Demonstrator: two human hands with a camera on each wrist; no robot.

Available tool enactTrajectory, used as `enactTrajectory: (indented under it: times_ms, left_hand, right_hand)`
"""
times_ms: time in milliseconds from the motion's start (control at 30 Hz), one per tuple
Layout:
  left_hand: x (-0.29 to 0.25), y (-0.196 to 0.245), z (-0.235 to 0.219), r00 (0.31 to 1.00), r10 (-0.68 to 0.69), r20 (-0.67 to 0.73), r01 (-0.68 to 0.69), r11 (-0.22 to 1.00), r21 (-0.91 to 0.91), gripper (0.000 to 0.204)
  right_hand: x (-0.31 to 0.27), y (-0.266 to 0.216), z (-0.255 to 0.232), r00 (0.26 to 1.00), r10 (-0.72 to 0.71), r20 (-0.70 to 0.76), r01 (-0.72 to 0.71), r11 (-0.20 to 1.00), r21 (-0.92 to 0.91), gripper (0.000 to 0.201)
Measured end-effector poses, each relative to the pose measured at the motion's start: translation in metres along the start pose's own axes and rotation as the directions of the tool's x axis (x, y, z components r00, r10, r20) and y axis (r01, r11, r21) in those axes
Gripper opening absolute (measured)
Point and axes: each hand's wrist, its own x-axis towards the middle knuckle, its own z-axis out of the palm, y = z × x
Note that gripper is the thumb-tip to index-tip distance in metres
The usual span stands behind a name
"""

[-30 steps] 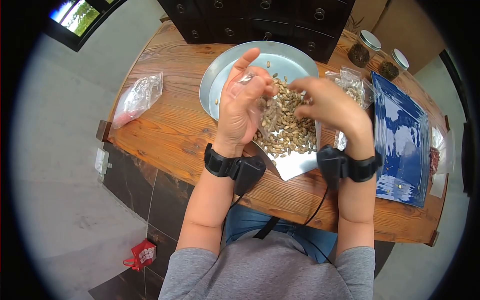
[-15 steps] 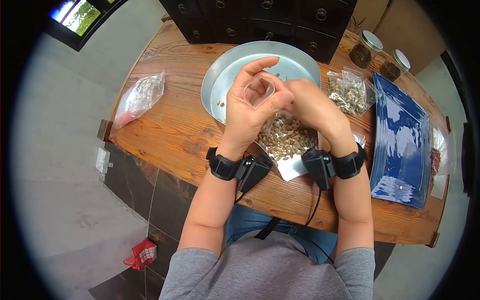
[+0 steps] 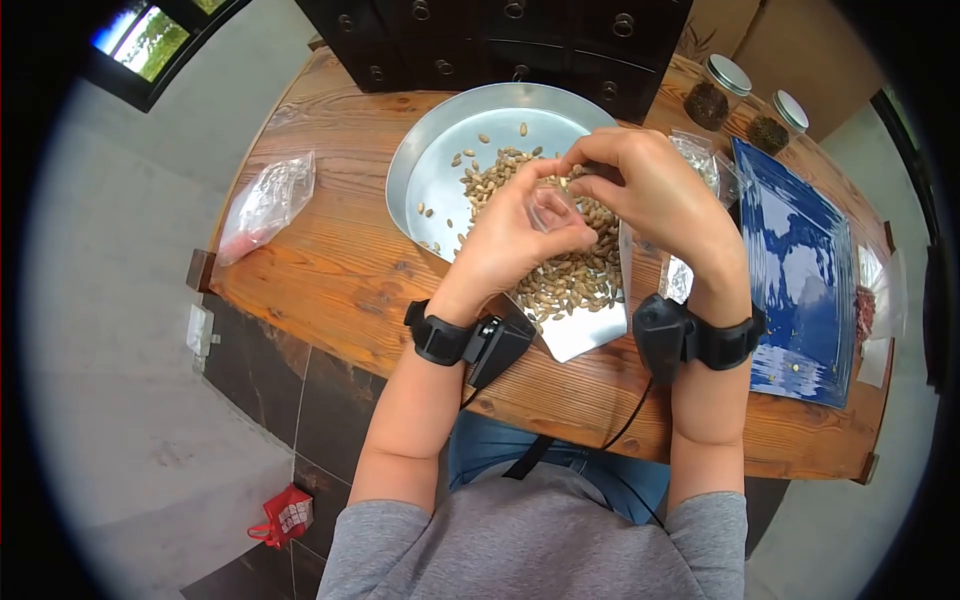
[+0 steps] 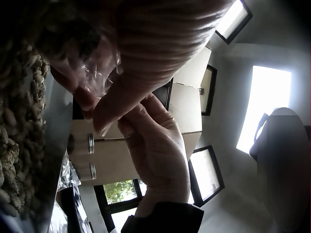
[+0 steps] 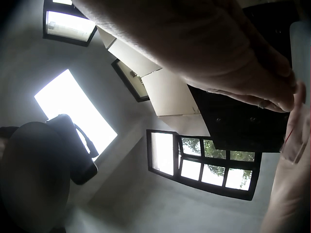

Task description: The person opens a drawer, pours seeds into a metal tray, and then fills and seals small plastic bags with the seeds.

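Note:
My left hand (image 3: 505,240) holds a clear plastic bag (image 3: 553,207), its fingers and thumb curled round the bag's mouth. The bag hangs over a heap of small brown oval pods (image 3: 575,280), its lower part mostly hidden. Right beside that mouth, my right hand (image 3: 670,195) has thumb and fingers drawn together, with a bit of brown pod showing between them. Its fingertips are close to the left index fingertip. The heap lies in a round metal tray (image 3: 410,180) and on a shiny metal sheet (image 3: 590,335) at its front.
A crumpled clear bag (image 3: 268,205) lies left. Filled clear bags (image 3: 700,160) and a blue rectangular tray (image 3: 795,260) are on the right. Two lidded jars (image 3: 715,95) stand at the back right, and a dark drawer cabinet (image 3: 480,45) stands behind the tray. A cable (image 3: 635,420) hangs from the right wrist.
My right hand moved from over the heap to the bag's mouth, met the left hand there, and now stands slightly right of it. The left hand turned the bag's mouth rightward and lowered it.

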Motion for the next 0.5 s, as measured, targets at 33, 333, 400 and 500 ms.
enactTrajectory:
  times_ms: [33,333,400,500]
  left_hand:
    - [0.001,-0.002,0.001,1.0,-0.001,-0.004,0.001,1.0,0.003,0.059]
    - [0.003,-0.003,0.005,0.99,0.143,0.005,-0.143,0.988,-0.065,0.057]
    - [0.002,0.0,0.006,0.987,0.158,-0.005,-0.158,0.986,-0.06,0.056]
    - [0.002,0.0,0.007,0.981,0.189,-0.043,-0.193,0.976,-0.103,0.053]
  right_hand:
    - [-0.001,-0.002,-0.001,0.999,-0.028,0.02,0.028,1.0,0.004,0.018]
    - [-0.005,-0.019,-0.003,0.994,-0.051,0.101,0.053,0.998,-0.018,0.021]
    - [-0.005,-0.022,-0.004,0.993,-0.059,0.098,0.06,0.998,-0.008,0.022]
    - [-0.003,-0.023,-0.004,0.99,-0.101,0.095,0.097,0.994,0.047,0.021]
